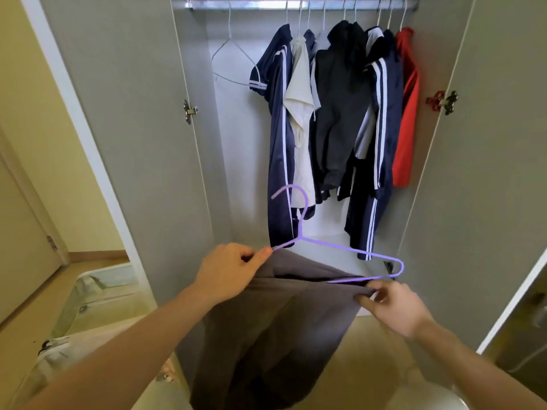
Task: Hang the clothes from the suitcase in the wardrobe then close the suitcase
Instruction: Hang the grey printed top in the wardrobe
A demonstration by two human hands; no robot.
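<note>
Head view: two hands, left [229, 272] and right [395, 307], grip one purple hanger [340, 247] and gray garment [278, 321].

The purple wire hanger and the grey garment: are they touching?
Touching. The head view shows the grey garment draped over the purple wire hanger, its lower bar running into the fabric beside the right hand.

One purple hanger [340, 247] is near, carrying one grey garment [275, 329], with two hands on it: the left hand [228, 270] and the right hand [396, 309]. One rail [266, 4] runs far across the top. About nine hanger hooks sit on it; the exact number is hard to tell. One white hanger [233, 60] at the left hangs bare. One red garment [407, 113] hangs far right. Two wardrobe doors [133, 128] stand open.
</note>
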